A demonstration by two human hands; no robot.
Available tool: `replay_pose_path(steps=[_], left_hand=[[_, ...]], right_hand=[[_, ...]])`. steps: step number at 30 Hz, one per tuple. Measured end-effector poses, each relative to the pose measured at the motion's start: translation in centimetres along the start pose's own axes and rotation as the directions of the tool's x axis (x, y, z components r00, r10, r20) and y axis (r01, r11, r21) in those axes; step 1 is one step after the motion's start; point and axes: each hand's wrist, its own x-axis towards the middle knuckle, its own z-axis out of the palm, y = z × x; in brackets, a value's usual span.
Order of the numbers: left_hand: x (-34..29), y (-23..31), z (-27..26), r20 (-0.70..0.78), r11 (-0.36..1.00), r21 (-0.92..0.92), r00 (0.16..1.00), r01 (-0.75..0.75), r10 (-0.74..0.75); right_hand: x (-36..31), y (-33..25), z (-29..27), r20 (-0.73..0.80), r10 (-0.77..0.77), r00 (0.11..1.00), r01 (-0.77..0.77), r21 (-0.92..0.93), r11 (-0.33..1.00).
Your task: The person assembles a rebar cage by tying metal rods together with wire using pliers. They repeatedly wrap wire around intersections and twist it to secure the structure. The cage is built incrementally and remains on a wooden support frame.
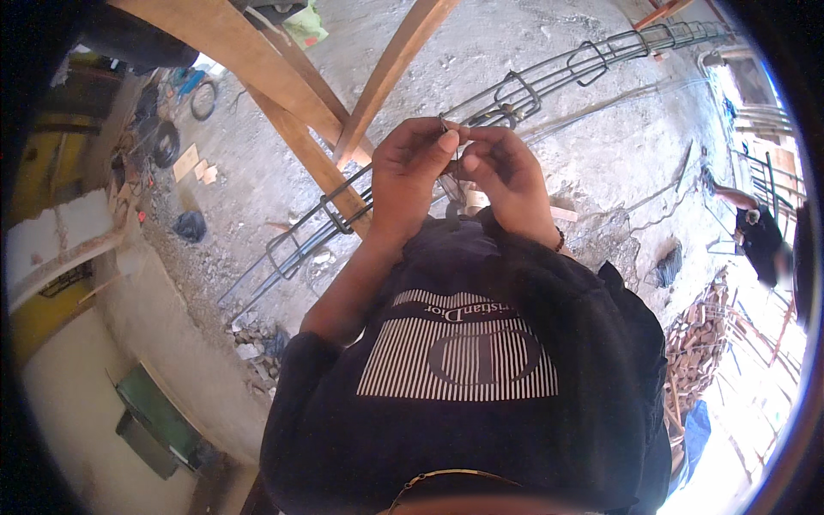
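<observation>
Both my hands meet in front of my chest, above a long steel rebar cage [536,83] with square stirrups. My left hand [410,172] is closed in a pinch, thumb and forefinger pressed together around a thin dark wire [443,123]. Opposite it, my right hand [513,178] pinches at the same wire, its fingers curled and fingertips touching those of the left. Most of the wire is hidden by the fingers. The cage runs from the lower left to the upper right behind my hands, partly covered by them.
Wooden beams [393,75] cross at the upper left over the cage. Rubble [255,350] and a dark bag [190,226] lie on the rough floor. Another person [759,236] is at the far right, above a brick pile [697,343]. A wall ledge [64,257] stands left.
</observation>
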Motion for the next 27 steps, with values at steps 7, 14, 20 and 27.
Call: replay_pose_path(steps=[7, 14, 20, 27], left_hand=[[0.2, 0.1, 0.2, 0.016, 0.97, 0.216, 0.994, -0.109, 0.108], [0.1, 1.5, 1.4, -0.036, 0.985, 0.168, 0.998, -0.046, 0.053], [0.6, 2.7, 1.8, 0.136, 0.901, 0.348, 0.965, -0.26, 0.226], [1.1, 2.1, 3.2, 0.054, 0.849, 0.433, 0.949, -0.303, 0.311]], right_hand=[[0.3, 0.6, 0.2, 0.025, 0.032, 0.999, -0.032, -0.015, 0.999], [0.6, 0.5, -0.4, -0.019, -0.113, 0.993, 0.11, -0.131, 0.985], [1.2, -0.8, -1.2, -0.031, -0.301, 0.953, 0.27, -0.363, 0.892], [1.4, -1.8, -2.0, -0.017, -0.422, 0.906, 0.366, -0.465, 0.806]])
